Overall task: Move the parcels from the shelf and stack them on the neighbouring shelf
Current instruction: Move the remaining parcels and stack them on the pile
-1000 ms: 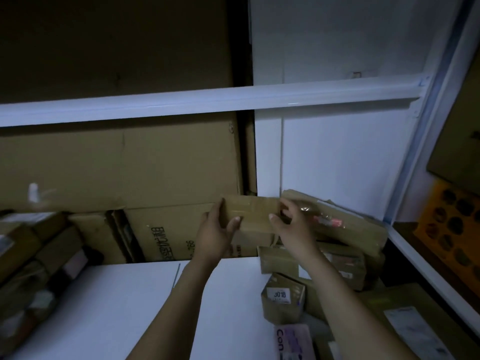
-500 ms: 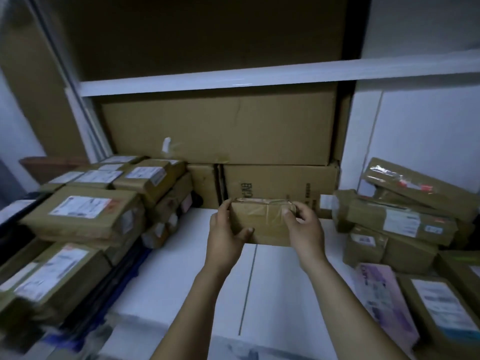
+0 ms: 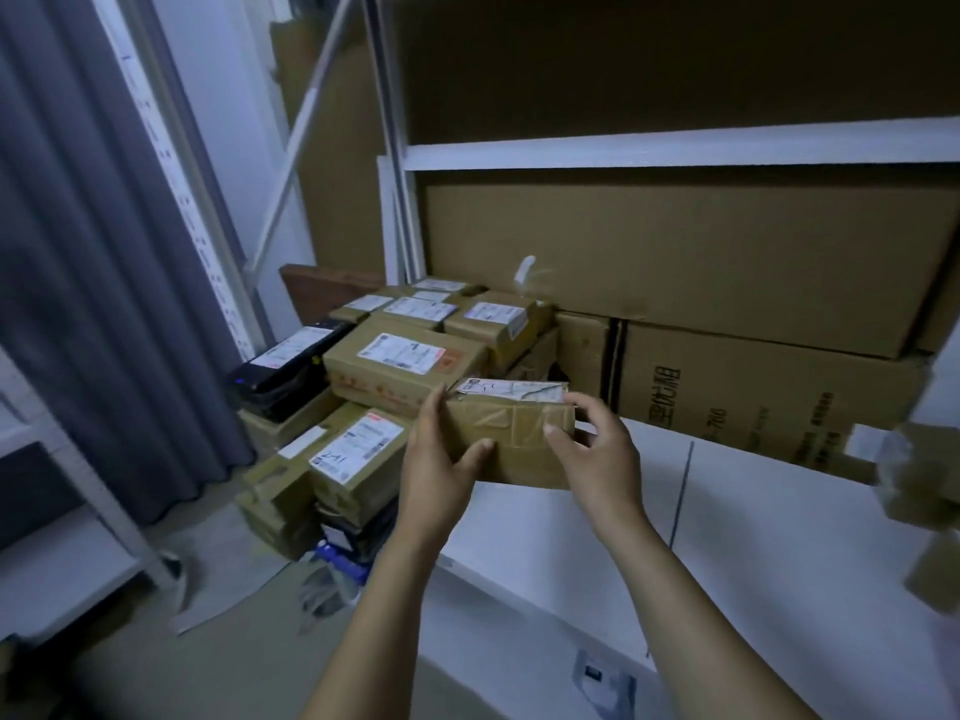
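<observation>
Left hand (image 3: 434, 459) gripping taped parcel (image 3: 511, 439) at its left end, right hand (image 3: 602, 449) clasping the right end

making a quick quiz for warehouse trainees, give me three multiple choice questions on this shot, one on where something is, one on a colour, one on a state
1. Where is the stack of parcels by the grey curtain, relative to the held parcel?
A) to its left
B) to its right
C) on top of it

2. What colour is the shelf board below the held parcel?
A) white
B) red
C) black

3. How is the held parcel handled?
A) it lies untouched
B) the left hand and right hand both grip it
C) one hand alone carries it

Answers:
1 A, the stack is piled on the parcel's left.
2 A, the bare board shows white.
3 B, a thumb presses its front from each side.
</observation>
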